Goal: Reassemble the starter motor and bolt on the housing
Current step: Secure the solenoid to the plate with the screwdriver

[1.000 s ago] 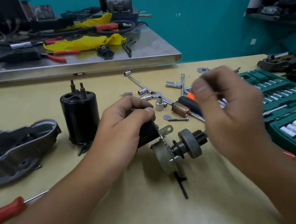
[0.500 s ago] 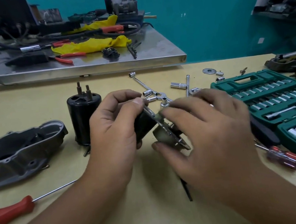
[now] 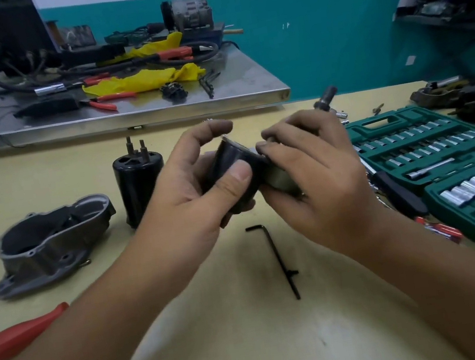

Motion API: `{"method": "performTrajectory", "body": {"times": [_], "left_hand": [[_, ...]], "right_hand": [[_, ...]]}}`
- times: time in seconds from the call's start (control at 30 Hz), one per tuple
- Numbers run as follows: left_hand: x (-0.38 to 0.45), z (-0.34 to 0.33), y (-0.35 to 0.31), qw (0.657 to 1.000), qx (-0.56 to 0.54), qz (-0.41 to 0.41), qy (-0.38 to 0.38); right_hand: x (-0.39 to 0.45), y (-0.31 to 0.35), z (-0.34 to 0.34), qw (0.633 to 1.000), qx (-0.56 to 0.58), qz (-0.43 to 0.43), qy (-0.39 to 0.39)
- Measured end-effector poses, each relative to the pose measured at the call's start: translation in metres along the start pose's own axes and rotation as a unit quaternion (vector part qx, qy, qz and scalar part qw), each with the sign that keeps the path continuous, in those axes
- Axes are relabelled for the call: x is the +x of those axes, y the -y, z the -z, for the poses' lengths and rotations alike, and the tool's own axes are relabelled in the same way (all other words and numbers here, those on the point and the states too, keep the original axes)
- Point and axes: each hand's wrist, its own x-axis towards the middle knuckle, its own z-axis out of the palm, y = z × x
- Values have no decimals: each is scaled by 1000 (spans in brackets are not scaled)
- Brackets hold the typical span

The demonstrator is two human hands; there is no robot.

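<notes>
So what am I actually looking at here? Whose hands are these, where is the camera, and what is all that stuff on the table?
No robot here: these are a person's two bare hands, filmed by a camera worn on the head, looking forward and down. The left hand and right hand together hold a black motor part lifted above the yellow table; each hand's grip is closed on it. On the table stand a black cylinder with studs on top and, to its left, a grey metal housing. A black hex key lies in front, a red-handled screwdriver at the left, a green socket set at the right.
</notes>
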Motion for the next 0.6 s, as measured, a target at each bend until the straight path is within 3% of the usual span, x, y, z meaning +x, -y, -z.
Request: {"method": "performTrajectory", "body": {"times": [0.13, 0.27, 0.43, 0.53, 0.6], "left_hand": [[-12, 23, -8, 995, 95, -22, -5], [-19, 34, -6, 992, 112, -31, -43], [-16, 41, -10, 980, 191, -56, -1], [-11, 71, -22, 948, 312, -49, -25], [-10, 94, -32, 898, 438, -21, -40]], "right_hand": [[13, 0, -10, 997, -19, 74, -1], [17, 4, -23, 994, -36, 107, 10], [11, -4, -15, 992, -32, 121, 31], [9, -13, -3, 992, -39, 116, 19], [8, -19, 5, 993, -40, 111, 8]]}}
